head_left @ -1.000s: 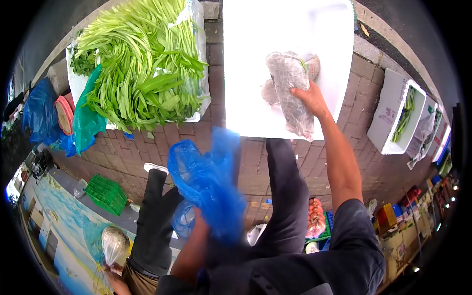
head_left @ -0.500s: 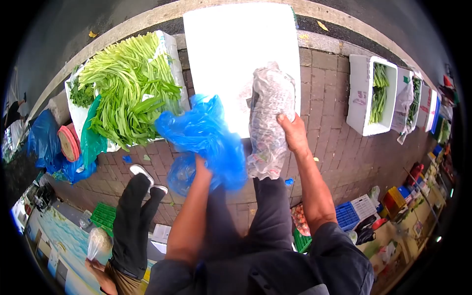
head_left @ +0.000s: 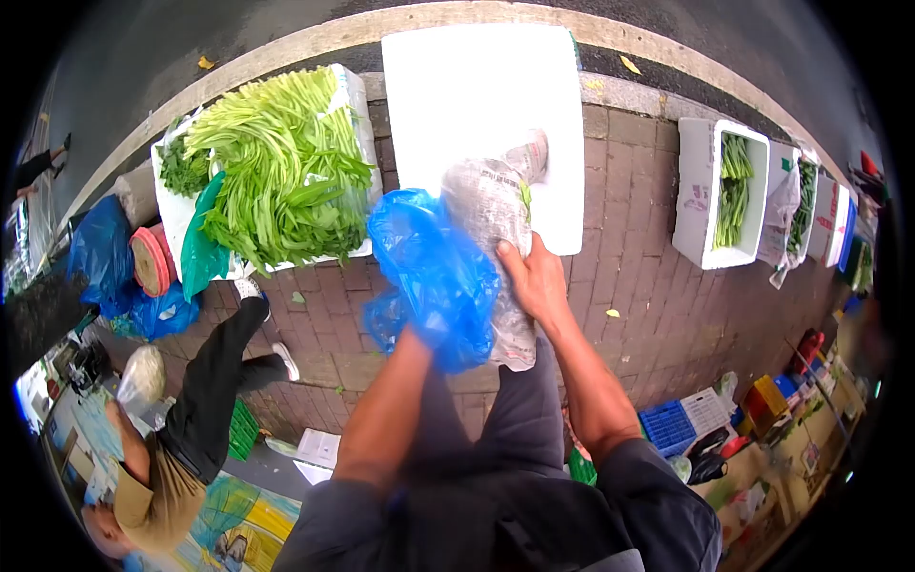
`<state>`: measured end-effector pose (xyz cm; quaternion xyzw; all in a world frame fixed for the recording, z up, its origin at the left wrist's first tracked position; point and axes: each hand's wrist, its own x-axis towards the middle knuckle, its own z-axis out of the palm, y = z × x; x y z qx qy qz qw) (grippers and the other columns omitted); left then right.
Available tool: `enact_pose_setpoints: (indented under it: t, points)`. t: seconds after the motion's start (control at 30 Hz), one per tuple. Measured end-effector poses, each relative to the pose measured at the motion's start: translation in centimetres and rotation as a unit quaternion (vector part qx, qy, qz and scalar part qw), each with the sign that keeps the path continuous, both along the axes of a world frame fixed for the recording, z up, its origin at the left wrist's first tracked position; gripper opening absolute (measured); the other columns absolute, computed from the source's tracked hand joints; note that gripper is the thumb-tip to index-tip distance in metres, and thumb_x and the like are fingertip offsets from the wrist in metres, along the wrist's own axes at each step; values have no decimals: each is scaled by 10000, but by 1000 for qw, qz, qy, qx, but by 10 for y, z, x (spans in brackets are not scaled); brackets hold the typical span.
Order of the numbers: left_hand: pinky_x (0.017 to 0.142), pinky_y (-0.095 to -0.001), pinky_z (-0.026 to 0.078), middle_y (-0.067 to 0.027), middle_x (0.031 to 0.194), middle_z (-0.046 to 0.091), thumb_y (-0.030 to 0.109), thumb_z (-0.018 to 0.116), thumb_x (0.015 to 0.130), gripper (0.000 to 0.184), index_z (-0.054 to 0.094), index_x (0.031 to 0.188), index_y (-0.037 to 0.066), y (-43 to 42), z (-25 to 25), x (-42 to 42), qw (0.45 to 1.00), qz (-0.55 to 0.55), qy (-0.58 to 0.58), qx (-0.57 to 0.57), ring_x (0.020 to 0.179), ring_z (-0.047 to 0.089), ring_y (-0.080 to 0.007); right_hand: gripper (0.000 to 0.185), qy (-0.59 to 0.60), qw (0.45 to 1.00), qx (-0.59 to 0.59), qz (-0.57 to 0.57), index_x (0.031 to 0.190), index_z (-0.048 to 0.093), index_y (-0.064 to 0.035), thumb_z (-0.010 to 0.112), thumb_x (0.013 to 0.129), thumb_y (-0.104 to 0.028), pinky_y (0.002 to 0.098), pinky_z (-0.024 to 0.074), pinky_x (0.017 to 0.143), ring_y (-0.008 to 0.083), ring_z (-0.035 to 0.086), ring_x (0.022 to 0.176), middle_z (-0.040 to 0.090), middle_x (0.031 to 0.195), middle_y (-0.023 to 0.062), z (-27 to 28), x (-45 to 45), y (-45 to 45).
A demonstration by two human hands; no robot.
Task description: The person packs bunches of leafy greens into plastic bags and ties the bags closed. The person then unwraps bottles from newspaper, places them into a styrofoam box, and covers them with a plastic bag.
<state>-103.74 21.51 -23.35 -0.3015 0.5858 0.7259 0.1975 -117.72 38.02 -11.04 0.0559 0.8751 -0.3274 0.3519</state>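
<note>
A bundle wrapped in printed paper (head_left: pixel 486 195) leans over the white foam board (head_left: pixel 477 86), with a bit of green showing at its upper right side. My right hand (head_left: pixel 536 276) grips the bundle's lower right side, thumb laid across the paper. Pressed against its left side is a crumpled blue plastic bag (head_left: pixel 429 267). My left hand reaches into or behind this bag, which covers its fingers; the bag hangs bunched around the hand.
Leafy green stalks (head_left: pixel 286 181) fill a foam box on the left, beside a green bag (head_left: pixel 202 243) and blue bags (head_left: pixel 100 253). Foam boxes of green vegetables (head_left: pixel 720 195) stand right. A person (head_left: pixel 181 439) carrying a clear bag walks at lower left. Crates (head_left: pixel 667 427) sit lower right.
The wrapped bundle has tilted and shifted left, against the blue bag. My left hand and the bag have moved right, toward it. The other person has walked further left.
</note>
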Motion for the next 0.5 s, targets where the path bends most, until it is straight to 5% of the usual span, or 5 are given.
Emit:
enact_pose_setpoints:
  t: [0.17,0.33,0.5]
  points:
    - [868,-309,556,-95,1148,636,181,480,1035,273,569,1270,74,7,22,9,999,19,13,-28,1024,635,-193,501,45,994,-80,-55,1288,561,19,589,980,-374,459,520,821,407,698,926,702,984,264,32,15,-11]
    - [864,-306,555,-92,1137,637,185,489,1032,269,574,1262,76,3,47,6,998,43,20,-37,1016,635,-190,436,96,987,-115,-54,1317,553,43,551,1023,-279,359,504,821,228,648,921,700,1023,191,60,31,-17]
    - [859,-302,555,-88,1126,639,188,497,1028,264,580,1253,77,-5,67,5,996,65,31,-45,1007,634,-186,508,77,988,-134,-28,1351,523,71,572,1011,-304,311,475,860,204,617,967,651,1124,132,117,39,-14]
